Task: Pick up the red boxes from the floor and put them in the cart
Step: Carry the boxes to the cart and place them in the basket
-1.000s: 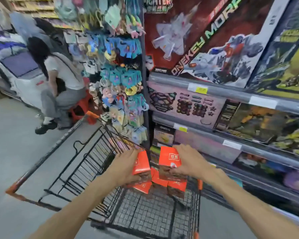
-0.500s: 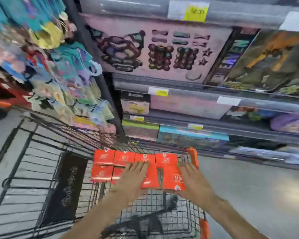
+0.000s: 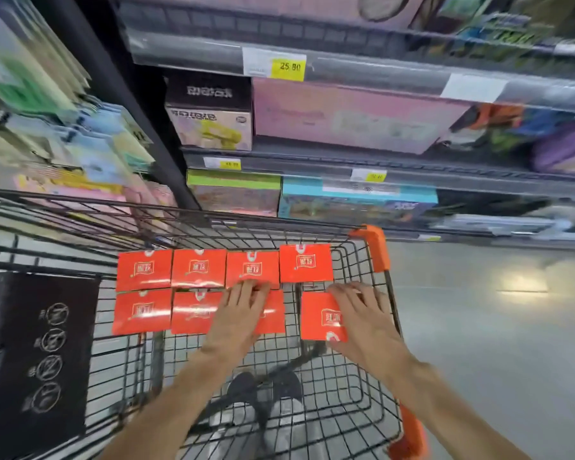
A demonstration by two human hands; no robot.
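Pressing flat with open fingers, the left hand [image 3: 238, 322] and right hand [image 3: 362, 318] gripped nothing; a nudge could shove a red box [image 3: 322, 317] crooked beside the cart [image 3: 375, 247] wall

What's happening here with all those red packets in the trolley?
A person is laying flat red boxes in rows on the floor of a black wire shopping cart beside toy shelves. The left hand rests flat on a box in the near row, and the right hand sets down the rightmost box. Eight boxes lie inside.
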